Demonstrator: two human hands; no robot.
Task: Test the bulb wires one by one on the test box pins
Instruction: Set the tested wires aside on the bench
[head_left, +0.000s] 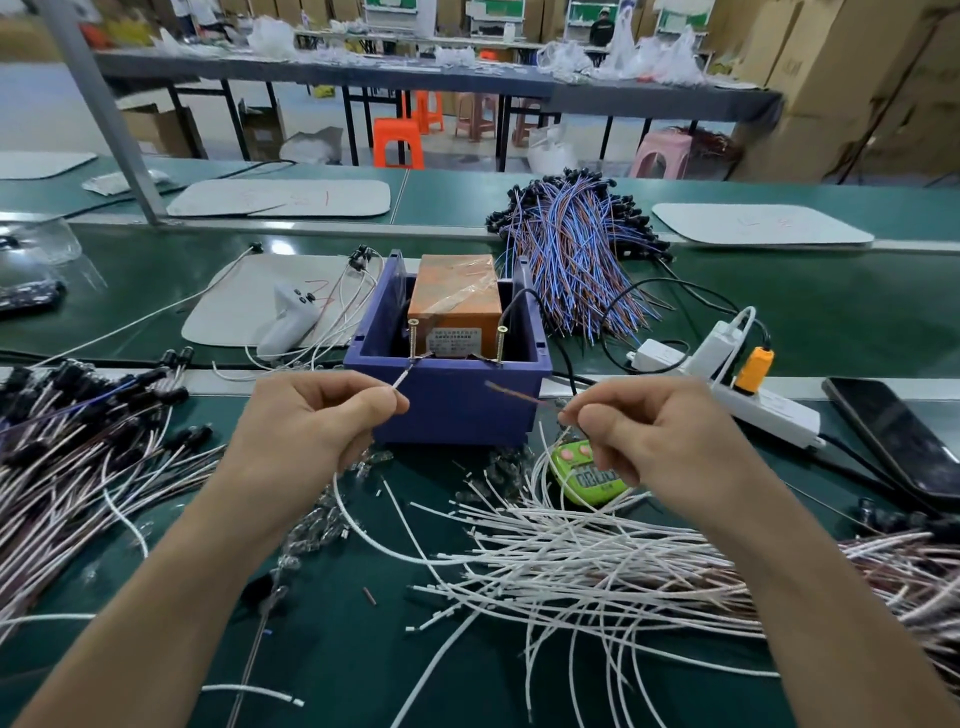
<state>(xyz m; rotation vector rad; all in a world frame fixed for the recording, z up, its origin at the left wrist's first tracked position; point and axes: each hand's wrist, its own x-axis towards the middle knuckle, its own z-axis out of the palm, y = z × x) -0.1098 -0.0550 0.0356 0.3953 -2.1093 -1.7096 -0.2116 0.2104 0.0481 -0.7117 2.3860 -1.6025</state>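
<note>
"Bulb wire, thin and white (399, 383) — where is it held?"

"Its bare tip is pinched between thumb and forefinger of the left hand (317, 421), just below the left brass screw pin (413, 340) on the rim of the blue-violet plastic test box (452, 410); contact cannot be confirmed. A second, brownish wire end (511, 395), blurred, is pinched by the right hand (665, 441) and lies short of the right brass screw pin (501, 343). Whether both ends belong to one bulb cannot be told."

"What could be spoiled from here?"

"A false reading is likely to be got if only one end is landed, or if both are brought to one pin. If the pins are live, a shock could be taken through bare fingertips held so near the tips. The loose white wires (571, 561) below could be snagged by a wrist and dragged out of their heap."

"And the count?"

"Counted are two hands, two held ends, two pins, one box, one orange taped block (454, 291) inside it, one green digital timer (582, 480), one white power strip (769, 413) — the heaped wires cannot be counted."
</note>
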